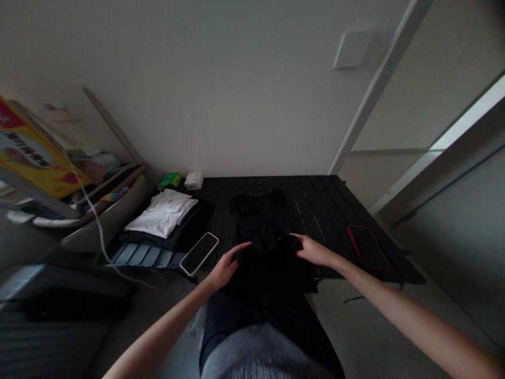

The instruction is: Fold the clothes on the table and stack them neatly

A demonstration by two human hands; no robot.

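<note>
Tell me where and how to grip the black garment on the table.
Probably by opposite side edges of the black garment: left hand from the left, right hand from the right, pinching the cloth. It looks limp and lies low on the slatted table, so two side grips should support it; finer folds are too dark to tell.

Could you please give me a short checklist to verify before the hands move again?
1. Right hand gripping the black cloth: ok, fingers closed at its right side.
2. Left hand gripping it: cannot tell; it touches the left side, but the grip is unclear.
3. Cloth free of creases: cannot tell, too dark.
4. White-rimmed phone apart from the cloth: ok, to its left.
5. Red-edged phone apart from the cloth: ok, beyond the right hand.
</note>
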